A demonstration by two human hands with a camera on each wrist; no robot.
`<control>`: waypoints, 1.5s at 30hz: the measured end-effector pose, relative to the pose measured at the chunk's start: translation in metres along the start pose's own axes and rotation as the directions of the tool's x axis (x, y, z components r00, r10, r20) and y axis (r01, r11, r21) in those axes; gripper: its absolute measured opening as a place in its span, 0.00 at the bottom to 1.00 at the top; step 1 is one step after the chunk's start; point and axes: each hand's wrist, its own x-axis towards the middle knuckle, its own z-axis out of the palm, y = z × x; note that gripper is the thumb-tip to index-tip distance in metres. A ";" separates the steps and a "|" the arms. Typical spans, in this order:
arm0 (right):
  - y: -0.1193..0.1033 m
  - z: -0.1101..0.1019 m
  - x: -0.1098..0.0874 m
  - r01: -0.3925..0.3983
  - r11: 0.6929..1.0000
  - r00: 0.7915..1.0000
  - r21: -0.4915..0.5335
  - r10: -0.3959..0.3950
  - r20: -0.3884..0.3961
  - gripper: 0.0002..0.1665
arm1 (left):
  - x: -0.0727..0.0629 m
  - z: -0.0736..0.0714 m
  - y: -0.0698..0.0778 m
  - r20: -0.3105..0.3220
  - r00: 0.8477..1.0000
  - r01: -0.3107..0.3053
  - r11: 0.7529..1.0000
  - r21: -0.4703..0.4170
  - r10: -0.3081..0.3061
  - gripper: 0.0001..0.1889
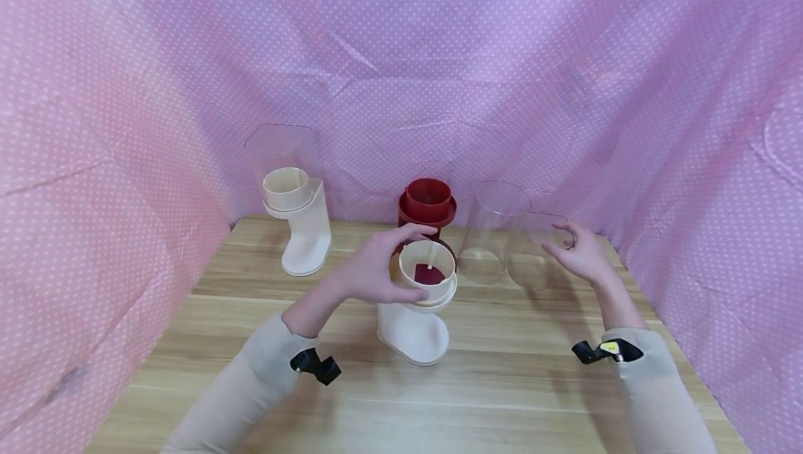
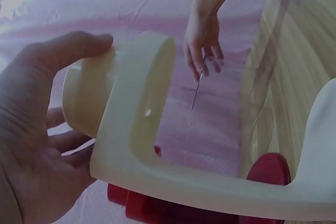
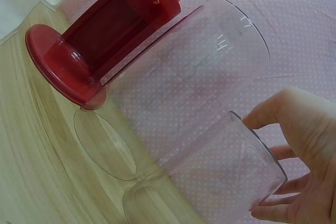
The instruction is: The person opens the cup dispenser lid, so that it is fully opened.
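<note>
My left hand point(image 1: 379, 269) curls round the cream cup point(image 1: 444, 281) at the top of a white stand point(image 1: 417, 335), thumb on one side and fingers on the other; the cup also shows in the left wrist view. On the right, my right hand point(image 3: 310, 156) spans the rim of a clear container point(image 3: 226, 166), thumb at one edge and fingers at the far side. A taller clear cylinder point(image 3: 194, 72) stands beside that container. Behind the white stand is a red stand point(image 3: 100, 40) with a red cup point(image 1: 429, 201), partly hidden in the head view.
At the back left of the wooden table point(image 1: 502, 384) stands another white stand point(image 1: 307, 238) with a cream cup point(image 1: 285, 189) and a clear container point(image 1: 279, 144) behind the cup. Pink dotted cloth point(image 1: 408, 56) hangs round the back and sides.
</note>
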 end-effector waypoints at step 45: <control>0.007 -0.001 -0.001 0.014 0.997 1.000 0.081 -0.014 -0.004 0.44 | -0.012 0.010 0.011 -0.255 0.953 0.213 0.959 0.185 -0.163 0.46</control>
